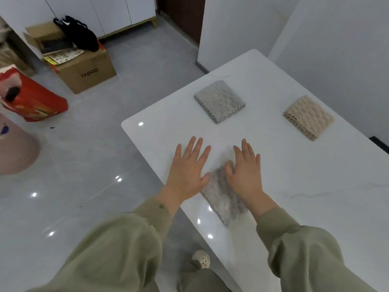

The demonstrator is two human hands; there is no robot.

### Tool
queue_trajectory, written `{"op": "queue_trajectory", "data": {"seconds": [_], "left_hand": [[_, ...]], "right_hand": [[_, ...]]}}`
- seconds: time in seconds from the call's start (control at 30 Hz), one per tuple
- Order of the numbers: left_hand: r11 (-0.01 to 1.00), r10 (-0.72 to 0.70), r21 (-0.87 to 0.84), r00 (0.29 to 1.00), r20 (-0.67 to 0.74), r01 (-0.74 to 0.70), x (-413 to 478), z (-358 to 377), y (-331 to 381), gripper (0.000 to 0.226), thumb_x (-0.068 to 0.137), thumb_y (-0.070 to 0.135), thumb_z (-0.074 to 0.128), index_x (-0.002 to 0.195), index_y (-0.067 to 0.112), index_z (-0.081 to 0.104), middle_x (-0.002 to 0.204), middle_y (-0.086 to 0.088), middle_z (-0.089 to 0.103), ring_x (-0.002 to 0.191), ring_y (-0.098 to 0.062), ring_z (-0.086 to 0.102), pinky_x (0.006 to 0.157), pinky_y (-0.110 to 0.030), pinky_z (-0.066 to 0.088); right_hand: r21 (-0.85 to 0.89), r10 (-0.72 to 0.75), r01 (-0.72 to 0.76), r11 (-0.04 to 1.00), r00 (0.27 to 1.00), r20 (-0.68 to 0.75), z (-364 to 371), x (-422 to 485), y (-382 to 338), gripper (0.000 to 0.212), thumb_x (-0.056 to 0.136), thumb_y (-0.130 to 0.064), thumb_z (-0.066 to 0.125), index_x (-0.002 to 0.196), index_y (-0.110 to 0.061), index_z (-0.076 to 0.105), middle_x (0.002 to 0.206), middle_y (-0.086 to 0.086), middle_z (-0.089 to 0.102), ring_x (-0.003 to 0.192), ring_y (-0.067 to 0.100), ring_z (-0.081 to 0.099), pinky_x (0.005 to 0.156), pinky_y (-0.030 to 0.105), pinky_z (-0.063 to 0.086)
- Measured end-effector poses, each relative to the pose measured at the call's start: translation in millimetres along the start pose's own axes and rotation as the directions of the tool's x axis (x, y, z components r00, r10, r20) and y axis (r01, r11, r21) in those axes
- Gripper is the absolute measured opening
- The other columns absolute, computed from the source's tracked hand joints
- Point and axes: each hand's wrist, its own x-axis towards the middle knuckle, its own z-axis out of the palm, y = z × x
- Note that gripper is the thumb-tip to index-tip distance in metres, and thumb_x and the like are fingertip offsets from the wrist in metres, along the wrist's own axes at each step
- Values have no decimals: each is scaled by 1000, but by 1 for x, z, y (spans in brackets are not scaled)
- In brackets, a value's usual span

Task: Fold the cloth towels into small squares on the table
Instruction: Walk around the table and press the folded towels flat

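White glossy surface (273, 175) seen from above, its near-left corner rounded. Three towels on it. Near towel (226, 204), grey and blurred, lies close to the surface's left edge, between and partly under the two hands. It looks folded, though the blur hides the layers. Left hand (187, 169) is flat, palm down, its fingers (192, 148) straight and spread. Most of it sits over bare surface just left of the near towel, thumb at the towel's left edge (whether it touches, cannot tell). Right hand (245, 171) is flat, palm down over the near towel's far end, its fingers (246, 150) straight and slightly spread, tips reaching past the towel over the surface. Grey towel (220, 101) is folded into a small square and lies beyond the hands, apart from them, with stacked layers showing along its near edges. Beige towel (308, 118) is likewise a small folded square, right of the grey towel and well apart from it, near the surface's right edge. Olive sleeves (130, 249) cover both arms to the wrists. On the floor (126, 144) to the left are cardboard boxes (90, 74) with a black bag (79, 34) on them, a red bag (35, 102), and a pink basket (16, 150) at the frame edge.
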Motion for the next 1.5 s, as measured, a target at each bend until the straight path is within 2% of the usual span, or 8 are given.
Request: {"op": "queue_trajectory", "data": {"seconds": [0.1,0.27,0.43,0.57,0.93,1.23,1.33,1.5], "left_hand": [[992,69,112,997,-22,-66,15,-21,-44,72,86,53,26,150,19,21,157,-12,16,146,-30,9,113,-53,3],[963,141,219,987,79,-155,40,-60,-127,76,93,51,32,150,21,-9,157,-8,-17,143,-27,-21,113,-51,-10],[933,233,246,961,146,-264,58,-92,-212,76,94,48,35,150,20,-8,157,-9,-19,143,-28,-21,113,-54,-9],[927,280,206,944,176,-313,80,-113,-268,77,93,46,38,151,21,-5,158,-9,-16,143,-27,-20,113,-55,-8],[856,429,221,881,201,-467,257,-117,-338,79,91,40,43,151,22,-6,158,-7,-16,144,-26,-20,113,-53,-9],[792,519,170,794,318,-586,391,-116,-349,82,90,42,47,151,22,-6,158,-7,-16,144,-27,-20,113,-55,-5],[731,601,122,718,350,-671,424,-115,-337,82,91,41,46,150,22,-7,158,-7,-17,144,-27,-19,113,-55,-5],[467,815,124,481,324,-875,497,-109,-300,80,91,41,45,151,22,-6,158,-8,-15,144,-27,-17,113,-56,-5]], "right_hand": [[-100,43,-44,994,999,-14,4,9,-35,63,96,-41,29,150,-11,17,159,11,-1,147,25,-3,116,45,-5],[-120,161,-167,979,985,-64,25,46,-117,64,96,-42,31,149,-10,17,159,11,-1,147,26,-3,116,50,-2],[-26,341,-343,939,937,-71,43,86,-210,63,96,-41,33,149,-10,16,159,11,0,147,26,-3,116,52,1],[-4,402,-402,915,915,-45,50,117,-259,63,97,-40,31,150,-11,13,159,9,-4,147,25,-5,116,51,0],[61,514,-513,856,837,-188,47,269,-265,64,92,-33,47,145,-4,28,157,17,14,146,32,9,115,53,10],[120,627,-616,779,768,-128,33,389,-258,68,90,-32,49,147,-5,24,158,16,9,147,30,4,116,48,3],[131,700,-687,715,699,-148,26,404,-248,68,88,-30,52,146,-4,28,157,17,11,146,31,6,116,49,3],[251,862,-829,500,451,-231,24,428,-223,62,80,-22,58,136,0,42,152,22,26,142,39,21,112,57,16]]}}
